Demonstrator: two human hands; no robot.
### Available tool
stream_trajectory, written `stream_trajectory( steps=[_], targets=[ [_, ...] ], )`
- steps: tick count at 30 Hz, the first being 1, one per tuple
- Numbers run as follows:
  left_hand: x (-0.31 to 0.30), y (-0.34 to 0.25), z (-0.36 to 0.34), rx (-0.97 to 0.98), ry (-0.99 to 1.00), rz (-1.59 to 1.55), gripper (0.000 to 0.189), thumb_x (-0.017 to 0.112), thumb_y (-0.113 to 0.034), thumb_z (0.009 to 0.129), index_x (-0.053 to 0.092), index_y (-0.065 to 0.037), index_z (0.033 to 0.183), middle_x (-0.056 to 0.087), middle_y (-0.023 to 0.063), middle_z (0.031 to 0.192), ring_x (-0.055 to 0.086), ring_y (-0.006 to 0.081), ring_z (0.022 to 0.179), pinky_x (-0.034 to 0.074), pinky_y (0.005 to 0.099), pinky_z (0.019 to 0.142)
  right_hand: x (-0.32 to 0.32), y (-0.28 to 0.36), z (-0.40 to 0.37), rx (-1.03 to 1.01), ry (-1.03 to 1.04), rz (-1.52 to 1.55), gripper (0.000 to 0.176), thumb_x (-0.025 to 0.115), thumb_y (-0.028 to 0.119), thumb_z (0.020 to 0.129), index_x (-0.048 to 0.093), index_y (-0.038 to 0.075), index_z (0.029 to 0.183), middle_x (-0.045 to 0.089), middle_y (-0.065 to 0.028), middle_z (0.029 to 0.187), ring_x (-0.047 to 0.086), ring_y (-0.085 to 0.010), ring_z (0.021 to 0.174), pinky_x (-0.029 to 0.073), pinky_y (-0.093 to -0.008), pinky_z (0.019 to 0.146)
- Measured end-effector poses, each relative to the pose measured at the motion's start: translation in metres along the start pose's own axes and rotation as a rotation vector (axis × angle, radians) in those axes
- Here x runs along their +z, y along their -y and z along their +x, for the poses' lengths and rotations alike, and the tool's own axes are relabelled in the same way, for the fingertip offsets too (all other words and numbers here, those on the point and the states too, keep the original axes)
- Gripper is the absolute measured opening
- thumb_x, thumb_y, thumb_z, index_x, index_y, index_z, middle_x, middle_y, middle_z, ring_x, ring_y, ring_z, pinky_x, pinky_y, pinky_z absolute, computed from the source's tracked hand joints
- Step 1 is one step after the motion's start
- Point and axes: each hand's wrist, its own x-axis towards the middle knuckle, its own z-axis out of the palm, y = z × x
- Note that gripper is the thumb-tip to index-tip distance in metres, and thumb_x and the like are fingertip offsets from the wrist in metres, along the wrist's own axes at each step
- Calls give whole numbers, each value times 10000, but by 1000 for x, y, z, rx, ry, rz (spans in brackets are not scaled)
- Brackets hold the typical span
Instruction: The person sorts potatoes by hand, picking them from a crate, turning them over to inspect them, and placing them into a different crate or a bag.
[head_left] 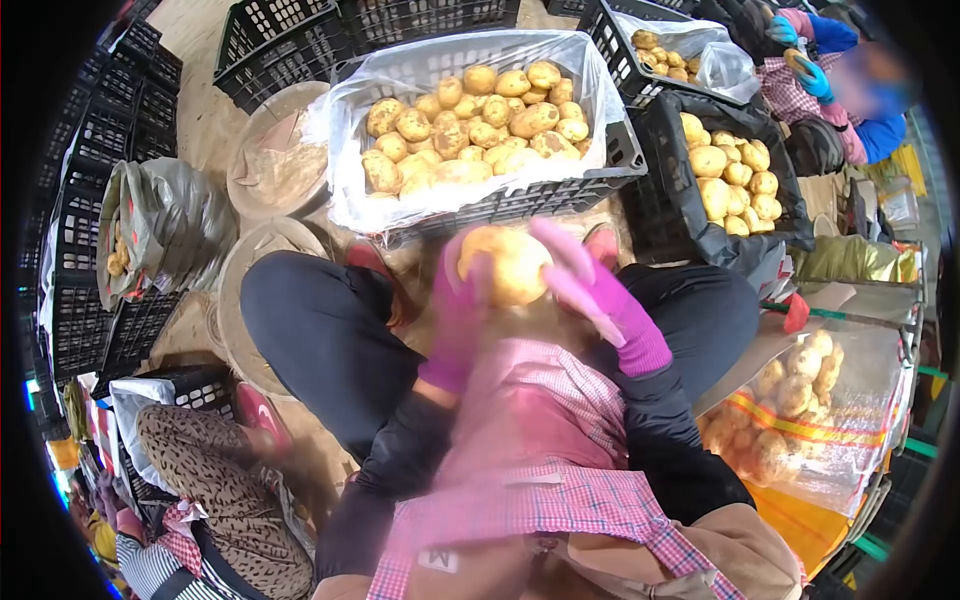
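A large pale potato [507, 266] is between my gloved hands, above my lap. My left hand [459, 305], in a purple-pink glove and smeared by motion, wraps around its left side. On the other side my right hand [592, 290], gloved alike, has its fingers stretched out and apart, with fingertips right at the potato's edge. Just beyond stands a black crate [625, 160] lined with white plastic film [350, 190] and heaped with potatoes [487, 134].
A second crate [655, 220] with black lining and potatoes stands to the right. Clear-bagged potatoes [795, 390] lie lower right. Round tubs [235, 330] and a grey sack [170, 230] are at left. One person [200, 470] sits at left, another person [800, 90] at upper right.
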Motion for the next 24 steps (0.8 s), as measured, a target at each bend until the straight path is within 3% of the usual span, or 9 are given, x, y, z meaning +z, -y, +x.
stream_trajectory(
  steps=[5, 10, 12, 13, 14, 16, 17, 23, 24],
  targets=[
    [6, -19, 8, 217, 162, -17, 730, 735, -347, 836, 418, 28, 1377, 532, 152, 1269, 521, 236, 1193, 438, 347, 993, -22, 50, 4, 414, 190, 946, 788, 668, 139, 853, 235, 72, 1508, 474, -153, 1368, 525, -229, 1220, 429, -346, 1011],
    [20, -42, 21, 289, 282, 233, 718, 707, -344, 857, 407, 26, 1395, 530, 149, 1287, 515, 239, 1203, 423, 370, 1014, -38, 27, 10, 146, 165, 696, 755, 691, 199, 852, 295, 69, 1481, 498, -152, 1351, 523, -229, 1211, 428, -350, 1020],
    [45, -62, 33, 86, 257, -51, 736, 696, -381, 844, 427, 40, 1384, 567, 174, 1276, 516, 262, 1227, 412, 370, 1032, -49, 24, 15, -85, 170, 964, 735, 725, 159, 831, 352, 52, 1454, 497, -132, 1364, 486, -213, 1256, 414, -350, 1044],
    [49, -56, 46, 180, 303, 92, 661, 622, -363, 898, 432, 44, 1383, 557, 176, 1296, 522, 264, 1219, 406, 368, 1037, -59, 25, 22, -249, 218, 1142, 725, 742, 139, 820, 380, 44, 1441, 496, -122, 1371, 468, -205, 1278, 407, -350, 1056],
    [55, -52, 60, 227, 315, 123, 590, 565, -328, 938, 442, 46, 1376, 554, 174, 1302, 527, 263, 1211, 404, 363, 1039, -91, 32, 20, -54, 15, 561, 708, 759, 185, 815, 416, 60, 1422, 514, -126, 1351, 485, -213, 1259, 400, -355, 1060],
    [69, -48, 86, 257, 322, 80, 459, 470, -241, 1002, 469, 50, 1356, 555, 167, 1302, 538, 258, 1193, 405, 352, 1038, -134, 39, 26, -54, -126, 135, 738, 779, 249, 798, 421, 69, 1418, 512, -121, 1350, 485, -216, 1258, 382, -353, 1071],
    [80, -45, 97, 51, 310, -137, 388, 472, -177, 1008, 505, 50, 1321, 557, 152, 1295, 536, 246, 1192, 399, 346, 1037, -152, 39, 26, -75, -261, 105, 778, 786, 325, 787, 414, 44, 1410, 498, -135, 1357, 483, -232, 1263, 386, -356, 1063],
    [64, 103, 202, 342, 267, 733, 354, 561, -198, 930, 595, 24, 1203, 629, 190, 1196, 583, 344, 1115, 435, 422, 983, -260, -71, 43, 122, -926, 433, 763, 790, 217, 766, 401, 14, 1390, 556, -98, 1238, 577, -191, 1086, 494, -318, 921],
    [65, 107, 207, 305, 271, 796, 341, 572, -195, 916, 608, 17, 1181, 639, 192, 1167, 586, 363, 1090, 442, 432, 969, -270, -110, 36, -48, -958, -43, 752, 785, 210, 766, 402, 3, 1379, 568, -101, 1209, 590, -195, 1050, 511, -317, 884]
  ],
)
